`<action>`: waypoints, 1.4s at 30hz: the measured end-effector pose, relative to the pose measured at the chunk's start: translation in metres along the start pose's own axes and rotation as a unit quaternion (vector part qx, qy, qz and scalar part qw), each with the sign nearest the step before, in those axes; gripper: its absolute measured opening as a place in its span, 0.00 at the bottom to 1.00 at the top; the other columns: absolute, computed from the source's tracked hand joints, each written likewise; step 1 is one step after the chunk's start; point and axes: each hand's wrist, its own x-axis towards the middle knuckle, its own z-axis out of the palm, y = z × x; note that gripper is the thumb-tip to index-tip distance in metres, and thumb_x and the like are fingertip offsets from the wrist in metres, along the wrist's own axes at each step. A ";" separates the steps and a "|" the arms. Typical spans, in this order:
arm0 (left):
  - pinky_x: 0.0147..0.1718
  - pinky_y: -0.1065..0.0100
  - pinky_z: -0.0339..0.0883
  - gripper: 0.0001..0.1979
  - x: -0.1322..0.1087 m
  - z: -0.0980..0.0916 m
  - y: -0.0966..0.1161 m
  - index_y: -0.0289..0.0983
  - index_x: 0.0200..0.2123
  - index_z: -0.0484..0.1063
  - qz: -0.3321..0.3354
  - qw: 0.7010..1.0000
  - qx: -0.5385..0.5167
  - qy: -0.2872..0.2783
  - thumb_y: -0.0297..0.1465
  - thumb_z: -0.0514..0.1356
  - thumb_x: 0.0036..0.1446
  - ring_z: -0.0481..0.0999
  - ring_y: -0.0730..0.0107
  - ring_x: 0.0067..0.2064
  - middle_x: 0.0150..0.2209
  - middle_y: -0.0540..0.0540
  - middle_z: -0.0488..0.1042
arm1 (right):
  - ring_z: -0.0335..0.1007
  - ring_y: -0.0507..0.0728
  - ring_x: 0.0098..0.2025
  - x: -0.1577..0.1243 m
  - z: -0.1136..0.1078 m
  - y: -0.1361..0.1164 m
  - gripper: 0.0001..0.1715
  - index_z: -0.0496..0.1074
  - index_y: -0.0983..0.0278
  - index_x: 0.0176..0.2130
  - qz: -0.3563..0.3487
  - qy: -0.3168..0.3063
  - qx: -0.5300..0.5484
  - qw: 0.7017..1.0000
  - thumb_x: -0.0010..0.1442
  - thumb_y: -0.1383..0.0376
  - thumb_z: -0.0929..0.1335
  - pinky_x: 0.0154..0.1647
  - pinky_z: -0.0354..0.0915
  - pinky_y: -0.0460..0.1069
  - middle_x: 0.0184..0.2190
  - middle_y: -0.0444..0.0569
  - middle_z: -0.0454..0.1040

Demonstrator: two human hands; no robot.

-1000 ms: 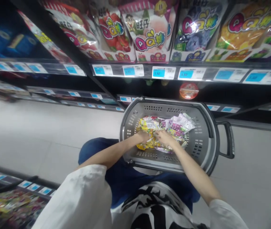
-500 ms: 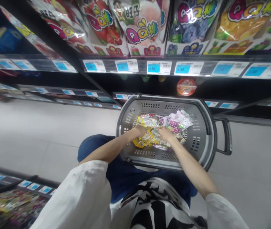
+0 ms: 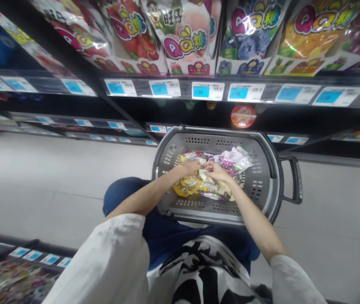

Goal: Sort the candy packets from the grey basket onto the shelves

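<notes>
Both of my hands are inside a grey shopping basket [image 3: 173,207], above a pile of small candy packets. My left hand [image 3: 192,167] has its fingers bent together at the packets' upper middle. Close beside it, my right hand [image 3: 215,170] has curled fingers at a pale packet [image 3: 205,175]. Which hand grips that packet is too small to tell. Yellow packets [image 3: 186,184] lie at the left of the pile, and a purple and white grape packet [image 3: 235,159] lies at the right.
Large candy bags [image 3: 186,33] stand on the shelf ahead, above price tags [image 3: 208,91]. A round red item [image 3: 243,116] shows beneath it. The basket's black handle [image 3: 295,179] sticks out right. Another candy shelf [image 3: 12,276] is at lower left.
My hands have drawn closer together and lifted slightly from the pile, with fingers now curled. The pale packet shows between them. The view has shifted slightly right.
</notes>
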 end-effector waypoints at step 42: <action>0.53 0.59 0.69 0.34 -0.019 -0.077 -0.019 0.34 0.56 0.63 -0.007 0.949 -0.173 0.262 0.33 0.71 0.47 0.75 0.55 0.54 0.57 0.34 0.70 | 0.76 0.60 0.42 0.004 -0.035 -0.024 0.24 0.77 0.61 0.41 -0.115 0.369 0.276 0.880 0.53 0.47 0.72 0.46 0.70 0.53 0.39 0.49 0.81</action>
